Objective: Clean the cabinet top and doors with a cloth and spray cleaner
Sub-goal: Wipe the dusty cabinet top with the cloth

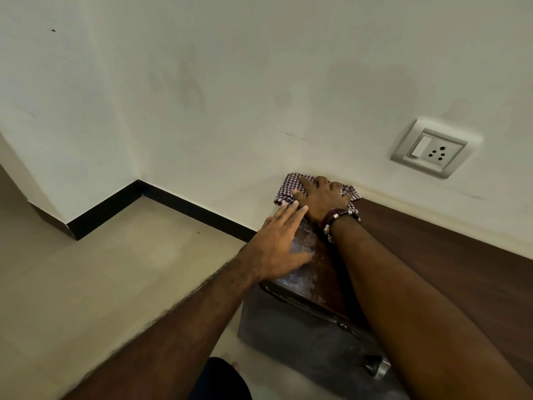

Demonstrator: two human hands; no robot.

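Note:
A small dark wooden cabinet stands against the wall; its top [314, 269] shows pale streaks of wet cleaner. A checked purple-and-white cloth [288, 184] lies at the far edge of the top, against the wall. My right hand [320, 197] presses flat on the cloth, fingers spread, with beaded bracelets on the wrist. Just in front of the cloth, my left hand [279, 246] rests flat and open on the left part of the top. The cabinet's dusty front door [288, 327] faces down toward me. No spray bottle is in view.
A white wall socket with switch [435, 148] sits on the wall above right. A brown wooden panel [447, 255] runs along the right of the cabinet. Beige floor [115, 269] and black skirting [187, 203] lie to the left. A metal door handle [377, 368] shows low on the door.

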